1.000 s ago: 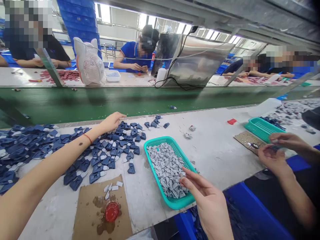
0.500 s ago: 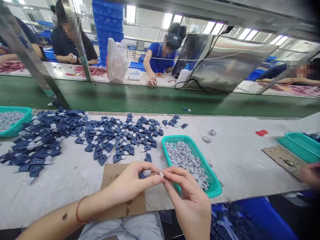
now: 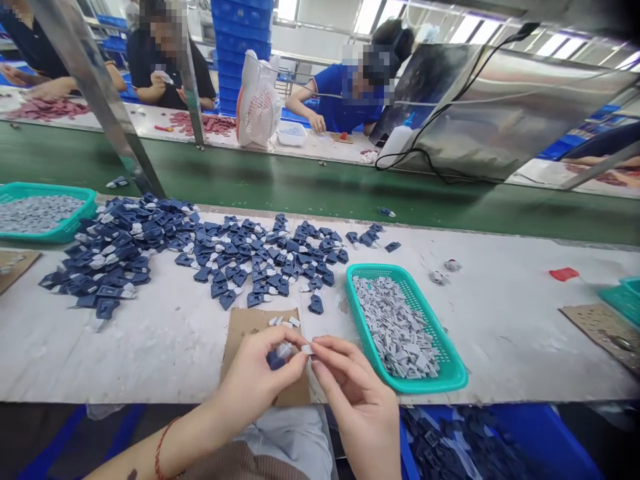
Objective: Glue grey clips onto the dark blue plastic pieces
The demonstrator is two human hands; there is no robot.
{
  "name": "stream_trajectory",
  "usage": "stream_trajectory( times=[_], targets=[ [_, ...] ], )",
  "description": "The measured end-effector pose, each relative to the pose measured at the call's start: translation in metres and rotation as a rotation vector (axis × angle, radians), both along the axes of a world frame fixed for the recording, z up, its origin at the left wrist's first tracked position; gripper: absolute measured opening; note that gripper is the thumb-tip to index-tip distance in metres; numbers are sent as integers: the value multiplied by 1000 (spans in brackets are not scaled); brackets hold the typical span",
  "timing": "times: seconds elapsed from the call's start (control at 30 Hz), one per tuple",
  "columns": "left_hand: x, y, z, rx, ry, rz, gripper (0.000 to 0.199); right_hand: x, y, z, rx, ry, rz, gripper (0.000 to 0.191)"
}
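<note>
My left hand (image 3: 257,373) and my right hand (image 3: 360,390) meet fingertip to fingertip above a piece of brown cardboard (image 3: 240,333). Both pinch a small white plastic piece (image 3: 307,349) between thumb and forefinger. Inside the curl of my left fingers shows a navy blue part (image 3: 275,361) with a whitish tip (image 3: 285,350); how it is gripped is partly hidden. Several loose white pieces (image 3: 283,321) lie on the cardboard just beyond my left hand. To the right of my right hand stands a green basket (image 3: 453,377) filled with small grey-white pieces (image 3: 400,330).
A large heap of navy parts with white tips (image 3: 125,247) spreads across the white table (image 3: 175,360). Another green basket (image 3: 75,223) stands at left. Below the table edge is a blue bin (image 3: 545,433) of dark parts. Co-workers sit beyond the green strip (image 3: 280,183).
The view has turned left, so the table items sit further right. My hands, still pinching the white piece together, have shifted left over the cardboard, showing loose white pieces there.
</note>
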State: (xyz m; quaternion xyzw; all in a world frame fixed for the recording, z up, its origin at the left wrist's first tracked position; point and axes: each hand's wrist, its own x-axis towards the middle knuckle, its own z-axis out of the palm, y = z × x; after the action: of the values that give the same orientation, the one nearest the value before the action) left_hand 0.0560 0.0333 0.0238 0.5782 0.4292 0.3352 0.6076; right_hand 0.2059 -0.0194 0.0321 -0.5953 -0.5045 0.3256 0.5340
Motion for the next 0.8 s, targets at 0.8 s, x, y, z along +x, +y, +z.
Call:
stream_trajectory(
  times=[0.8],
  targets=[
    [-65, -17, -20, 131, 230, 178, 33, 0, 24, -22, -543, 216, 101, 36]
  ],
)
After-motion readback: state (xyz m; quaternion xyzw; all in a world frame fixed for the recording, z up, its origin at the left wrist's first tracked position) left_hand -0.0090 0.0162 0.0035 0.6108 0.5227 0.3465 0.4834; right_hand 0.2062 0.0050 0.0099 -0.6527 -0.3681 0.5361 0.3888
